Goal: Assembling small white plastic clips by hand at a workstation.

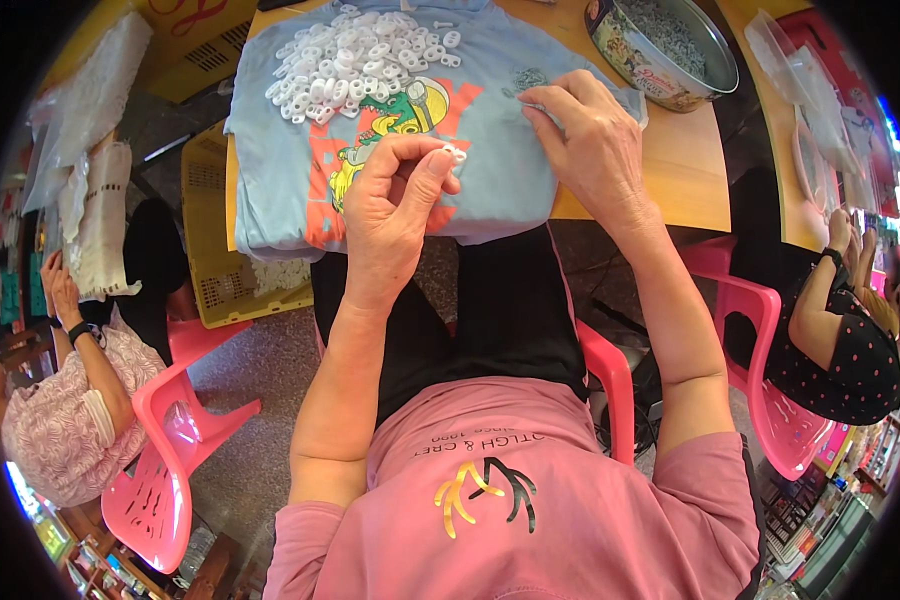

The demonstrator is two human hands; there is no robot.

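Big wooden table (690,170) across the top, and spread over it a light blue printed T-shirt (490,140) serving as a work mat, its near edge hanging toward the lap. On the far part of the shirt sits a heap of small white plastic rings (355,60); to the right, on bare wood, a round metal tin (660,45) filled with small grey bits, too tiny to tell apart. Pink chairs (170,450) flank the seat, with other people at work on either side. Now the hands: the left hand (395,205) is raised over the shirt's near edge, fingers curled narrow, thumb and forefinger pinching one white plastic piece (456,153) at the tips. The right hand (590,140) lies palm down on the shirt, fingertips pressed on a small grey cluster (528,82) by the tin; whether it grips one, I cannot tell. This looks like the pairing step, one part in hand, the other being picked. The next move likely calls for a fine pinch and bringing both hands together.
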